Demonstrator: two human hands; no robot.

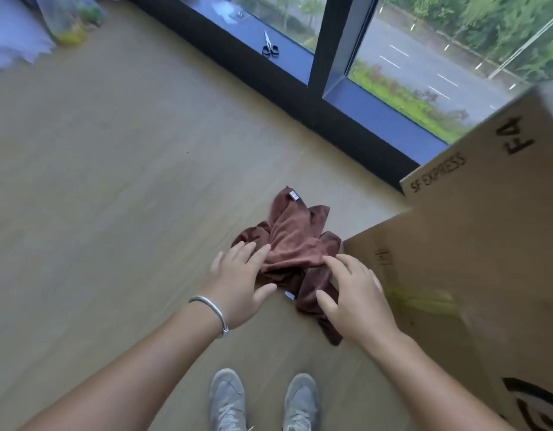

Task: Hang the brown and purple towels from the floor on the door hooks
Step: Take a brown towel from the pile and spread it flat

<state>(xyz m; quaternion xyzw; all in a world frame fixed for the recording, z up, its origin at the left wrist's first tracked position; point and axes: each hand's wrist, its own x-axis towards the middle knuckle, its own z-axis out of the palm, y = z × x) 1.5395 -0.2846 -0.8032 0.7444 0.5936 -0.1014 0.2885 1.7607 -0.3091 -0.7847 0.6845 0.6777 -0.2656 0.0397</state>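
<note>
Task barely begun: brown towel not yet picked up.

The brown towel point(295, 244) lies crumpled on the floor point(113, 181) beside a cardboard box point(455, 259). The left hand point(237, 284) and right hand point(352, 293), fingers spread and gripping nothing, reach onto it. No purple towel, door or hooks are in view; both hangings remain.

Soft matt cloth brown towel point(295, 241)

Pale wood-look floor point(113, 150) runs to a black-framed floor-level window point(324, 57) (daylight, road and trees outside); large brown cardboard boxes point(455, 259) stand at right.
</note>
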